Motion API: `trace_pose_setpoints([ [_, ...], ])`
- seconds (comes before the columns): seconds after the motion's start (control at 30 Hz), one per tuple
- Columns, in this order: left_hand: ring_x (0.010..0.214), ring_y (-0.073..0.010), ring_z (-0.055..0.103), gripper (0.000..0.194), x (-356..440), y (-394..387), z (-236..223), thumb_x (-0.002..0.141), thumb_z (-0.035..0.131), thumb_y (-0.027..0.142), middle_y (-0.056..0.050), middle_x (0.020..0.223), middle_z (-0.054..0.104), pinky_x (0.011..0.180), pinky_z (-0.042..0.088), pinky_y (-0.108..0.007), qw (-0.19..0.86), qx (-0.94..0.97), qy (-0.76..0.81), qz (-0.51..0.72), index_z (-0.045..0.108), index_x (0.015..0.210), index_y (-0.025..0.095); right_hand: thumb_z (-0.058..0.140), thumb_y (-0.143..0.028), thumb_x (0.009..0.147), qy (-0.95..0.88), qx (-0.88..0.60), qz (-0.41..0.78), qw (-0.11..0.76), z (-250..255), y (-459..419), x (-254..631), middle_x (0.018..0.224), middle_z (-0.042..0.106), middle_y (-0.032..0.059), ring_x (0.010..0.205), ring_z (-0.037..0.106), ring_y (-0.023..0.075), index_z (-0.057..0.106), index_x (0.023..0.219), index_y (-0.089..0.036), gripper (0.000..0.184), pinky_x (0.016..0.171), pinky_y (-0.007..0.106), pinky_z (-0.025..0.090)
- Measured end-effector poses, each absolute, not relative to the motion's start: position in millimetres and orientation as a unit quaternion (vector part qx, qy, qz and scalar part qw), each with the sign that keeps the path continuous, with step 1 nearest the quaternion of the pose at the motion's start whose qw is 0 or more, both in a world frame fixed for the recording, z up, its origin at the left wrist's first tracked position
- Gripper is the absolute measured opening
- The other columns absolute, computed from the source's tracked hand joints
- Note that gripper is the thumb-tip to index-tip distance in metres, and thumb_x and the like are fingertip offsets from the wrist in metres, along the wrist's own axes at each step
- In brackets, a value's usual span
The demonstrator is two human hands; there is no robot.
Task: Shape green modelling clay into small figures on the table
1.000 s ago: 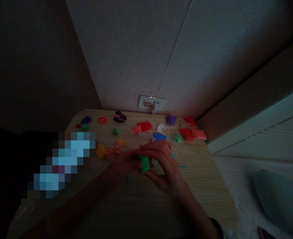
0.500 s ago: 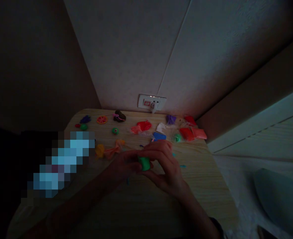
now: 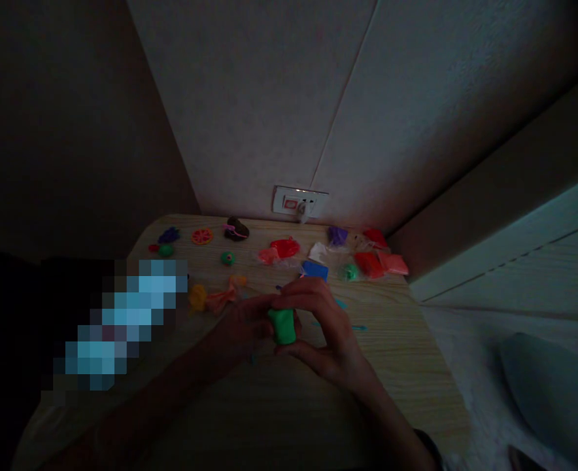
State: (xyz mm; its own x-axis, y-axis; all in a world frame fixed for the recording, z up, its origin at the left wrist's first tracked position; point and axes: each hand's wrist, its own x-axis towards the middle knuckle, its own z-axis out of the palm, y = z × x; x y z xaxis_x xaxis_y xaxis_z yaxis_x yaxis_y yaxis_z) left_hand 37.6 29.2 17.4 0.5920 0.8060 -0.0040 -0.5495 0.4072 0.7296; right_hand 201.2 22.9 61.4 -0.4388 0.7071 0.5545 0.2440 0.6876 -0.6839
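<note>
A short, smooth block of green modelling clay [image 3: 283, 326] is held just above the wooden table. My right hand [image 3: 321, 327] grips it, thumb below and fingers curled over its top and far side. From the left, my left hand [image 3: 242, 327] meets it with bent fingers at its upper left edge; the dim light blurs the thumb there. Beyond my right hand lies a blue packet [image 3: 314, 270], partly covered by the knuckles. Thin turquoise tools [image 3: 357, 327] rest on the table to the right of that hand.
Along the back of the table [image 3: 397, 366] are red packets [image 3: 370, 264], a purple packet [image 3: 338, 235], a red clay piece [image 3: 285, 247], a brown shape [image 3: 237, 229], an orange wheel-like disc [image 3: 202, 236] and a green ball [image 3: 227, 258]. A wall socket [image 3: 299, 201] sits behind; a pixelated patch covers the left.
The left thumb has drawn back from the clay's front, so more of the green surface shows. The clay has tilted slightly and shifted a little down and left in my right hand.
</note>
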Motion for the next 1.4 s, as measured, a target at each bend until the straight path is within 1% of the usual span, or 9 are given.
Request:
trace_pose_setpoints([
  [0.17,0.069,-0.0142,0.057,0.029,41,28,24,0.068,0.077,0.042,-0.002,0.073,0.065,0.064,0.045,-0.024,0.825,0.352,0.177,0.406,0.073,0.08,0.017,0.059,-0.044,0.087,-0.807,-0.303,0.236,0.448,61,23,202,0.095,0.062,0.0047,0.092,0.058,0.0227,0.057,0.112,-0.025,0.032,0.081,0.039,0.044],
  [0.3,0.07,-0.0144,0.057,0.037,43,29,27,0.061,0.08,0.046,-0.001,0.075,0.065,0.062,0.045,-0.023,0.822,0.34,0.175,0.423,0.073,0.084,0.019,0.058,-0.034,0.089,-0.813,-0.315,0.219,0.438,61,24,200,0.1,0.062,0.0056,0.095,0.058,0.023,0.054,0.115,-0.024,0.028,0.082,0.039,0.045],
  [0.47,0.062,-0.012,0.054,0.022,44,28,16,0.067,0.079,0.035,-0.001,0.07,0.064,0.056,0.042,-0.021,0.822,0.297,0.207,0.44,0.073,0.08,0.018,0.061,-0.024,0.088,-0.81,-0.327,0.188,0.449,59,23,198,0.089,0.061,0.0035,0.089,0.057,0.0221,0.055,0.112,-0.024,0.025,0.078,0.038,0.044],
  [0.6,0.066,-0.0139,0.058,0.022,46,28,15,0.065,0.079,0.037,-0.001,0.071,0.066,0.061,0.047,-0.023,0.824,0.277,0.197,0.453,0.073,0.074,0.018,0.06,-0.026,0.088,-0.813,-0.327,0.191,0.442,59,23,198,0.092,0.061,0.0043,0.092,0.057,0.0228,0.055,0.115,-0.023,0.027,0.079,0.038,0.045],
  [0.7,0.068,-0.0153,0.06,0.029,45,30,18,0.063,0.081,0.04,-0.002,0.073,0.068,0.062,0.048,-0.024,0.816,0.286,0.205,0.458,0.074,0.08,0.018,0.061,-0.026,0.088,-0.813,-0.334,0.174,0.443,58,24,198,0.091,0.061,0.004,0.092,0.057,0.0227,0.055,0.113,-0.023,0.026,0.08,0.039,0.044],
  [0.87,0.069,-0.0126,0.062,0.019,39,34,18,0.071,0.077,0.028,-0.001,0.074,0.069,0.064,0.048,-0.021,0.796,0.28,0.248,0.476,0.074,0.087,0.018,0.059,-0.023,0.089,-0.817,-0.375,0.134,0.417,54,26,198,0.097,0.06,0.0059,0.093,0.055,0.0226,0.055,0.114,-0.021,0.026,0.081,0.039,0.043],
  [1.0,0.074,-0.0145,0.065,0.023,39,34,15,0.074,0.075,0.031,-0.003,0.08,0.071,0.069,0.05,-0.024,0.798,0.289,0.257,0.463,0.073,0.092,0.017,0.061,-0.027,0.087,-0.82,-0.387,0.134,0.401,50,27,199,0.099,0.058,0.0066,0.096,0.054,0.0241,0.054,0.113,-0.021,0.027,0.083,0.04,0.043],
  [1.23,0.073,-0.014,0.063,0.026,41,33,14,0.068,0.079,0.031,-0.002,0.078,0.069,0.064,0.049,-0.021,0.794,0.313,0.23,0.468,0.073,0.09,0.018,0.06,-0.025,0.088,-0.836,-0.377,0.136,0.374,52,27,198,0.111,0.057,0.0091,0.103,0.053,0.0253,0.053,0.117,-0.023,0.03,0.087,0.043,0.04],
  [1.4,0.08,-0.0174,0.064,0.024,40,31,21,0.078,0.07,0.033,-0.005,0.083,0.069,0.074,0.05,-0.027,0.81,0.321,0.198,0.45,0.073,0.094,0.017,0.057,-0.023,0.089,-0.831,-0.352,0.155,0.401,55,27,198,0.095,0.061,0.0045,0.096,0.056,0.0228,0.053,0.116,-0.024,0.027,0.085,0.039,0.039],
])
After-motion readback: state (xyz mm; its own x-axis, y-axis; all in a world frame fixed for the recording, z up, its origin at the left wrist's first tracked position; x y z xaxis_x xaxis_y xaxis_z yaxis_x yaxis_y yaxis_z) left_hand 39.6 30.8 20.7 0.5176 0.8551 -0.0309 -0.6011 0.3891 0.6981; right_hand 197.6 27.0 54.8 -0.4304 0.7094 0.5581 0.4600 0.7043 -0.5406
